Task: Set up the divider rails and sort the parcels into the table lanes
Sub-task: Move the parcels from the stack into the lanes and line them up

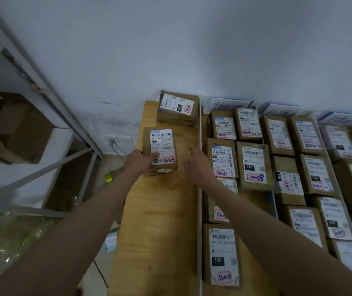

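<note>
Our left hand [141, 160] grips the parcel [160, 151], a stiff, probably light box best held by its edges; right hand [196, 165] fingers hang relaxed, holding nothing.

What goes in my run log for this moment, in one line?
left hand: grips labelled parcel in leftmost lane | right hand: open, holds nothing | white divider rail: in place

Parcel at the left fingers [160, 151]: brown cardboard — white label, black barcode, red-outlined stamp
Table [160, 221]: pale yellow wood grain
Divider rail by the right fingers [199, 199]: white
Tape roll [108, 178]: yellow
Wall [192, 50]: white
</note>
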`<state>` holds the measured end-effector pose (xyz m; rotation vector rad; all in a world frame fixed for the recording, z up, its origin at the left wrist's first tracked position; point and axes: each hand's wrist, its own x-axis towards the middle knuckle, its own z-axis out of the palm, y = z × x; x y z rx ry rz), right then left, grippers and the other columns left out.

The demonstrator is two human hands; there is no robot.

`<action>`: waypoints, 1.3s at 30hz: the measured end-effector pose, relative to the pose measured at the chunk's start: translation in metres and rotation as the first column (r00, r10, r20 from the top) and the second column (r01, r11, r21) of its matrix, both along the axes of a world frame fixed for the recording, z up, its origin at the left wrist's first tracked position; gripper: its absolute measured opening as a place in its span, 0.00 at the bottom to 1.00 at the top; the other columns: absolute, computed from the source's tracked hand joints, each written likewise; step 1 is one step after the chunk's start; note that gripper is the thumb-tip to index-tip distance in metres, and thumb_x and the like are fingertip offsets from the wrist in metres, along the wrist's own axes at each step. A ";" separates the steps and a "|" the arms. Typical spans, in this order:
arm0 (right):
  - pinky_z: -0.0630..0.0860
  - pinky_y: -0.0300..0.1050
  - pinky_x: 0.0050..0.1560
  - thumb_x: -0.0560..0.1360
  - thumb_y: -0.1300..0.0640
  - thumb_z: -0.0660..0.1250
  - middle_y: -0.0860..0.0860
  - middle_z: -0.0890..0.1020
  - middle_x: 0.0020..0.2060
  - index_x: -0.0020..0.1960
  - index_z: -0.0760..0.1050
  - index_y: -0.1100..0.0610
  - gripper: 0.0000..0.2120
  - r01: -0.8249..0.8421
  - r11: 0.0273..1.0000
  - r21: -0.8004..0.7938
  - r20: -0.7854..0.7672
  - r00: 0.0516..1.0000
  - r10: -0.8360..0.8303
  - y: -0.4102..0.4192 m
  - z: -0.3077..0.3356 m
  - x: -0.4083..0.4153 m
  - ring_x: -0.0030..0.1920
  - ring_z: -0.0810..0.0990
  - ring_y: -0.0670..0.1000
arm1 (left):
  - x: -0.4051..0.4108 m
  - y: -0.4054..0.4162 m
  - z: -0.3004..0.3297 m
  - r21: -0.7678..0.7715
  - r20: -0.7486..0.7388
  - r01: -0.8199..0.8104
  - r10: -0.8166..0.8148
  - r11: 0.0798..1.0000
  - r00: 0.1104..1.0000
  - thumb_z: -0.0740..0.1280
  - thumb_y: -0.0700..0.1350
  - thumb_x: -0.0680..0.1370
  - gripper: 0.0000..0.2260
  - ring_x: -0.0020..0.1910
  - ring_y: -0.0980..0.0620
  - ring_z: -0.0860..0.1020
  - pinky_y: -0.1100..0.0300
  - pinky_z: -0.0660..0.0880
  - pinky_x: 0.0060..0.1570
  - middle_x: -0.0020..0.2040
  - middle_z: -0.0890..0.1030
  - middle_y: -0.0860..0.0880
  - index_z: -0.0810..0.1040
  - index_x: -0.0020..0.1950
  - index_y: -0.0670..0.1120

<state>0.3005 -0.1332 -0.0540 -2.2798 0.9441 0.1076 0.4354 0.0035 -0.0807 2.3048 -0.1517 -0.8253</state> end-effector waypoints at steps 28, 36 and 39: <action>0.65 0.57 0.70 0.83 0.46 0.52 0.56 0.70 0.70 0.74 0.65 0.55 0.22 0.057 0.937 -0.344 0.080 0.996 -0.032 -0.055 0.094 -0.237 0.71 0.67 0.57 | -0.216 -0.008 0.103 -0.035 0.165 0.109 -0.102 0.993 0.981 0.71 0.66 0.71 0.23 0.38 0.51 0.78 0.59 0.71 0.32 0.39 0.81 0.50 0.81 0.45 0.44; 0.69 0.60 0.68 0.83 0.46 0.52 0.57 0.73 0.68 0.72 0.66 0.56 0.22 0.111 0.932 -0.345 0.130 0.989 -0.069 -0.112 0.094 -0.309 0.68 0.70 0.59 | -0.301 -0.073 0.089 -0.087 0.112 0.178 -0.168 0.980 0.979 0.72 0.64 0.72 0.19 0.34 0.56 0.77 0.62 0.69 0.29 0.36 0.79 0.52 0.78 0.39 0.48; 0.68 0.59 0.68 0.83 0.46 0.51 0.57 0.73 0.68 0.72 0.66 0.56 0.22 0.123 0.937 -0.328 0.131 0.988 -0.083 -0.129 0.087 -0.326 0.69 0.70 0.58 | -0.320 -0.090 0.072 -0.084 0.067 0.181 -0.175 0.980 0.982 0.72 0.66 0.70 0.24 0.37 0.52 0.81 0.56 0.78 0.35 0.39 0.83 0.49 0.83 0.45 0.45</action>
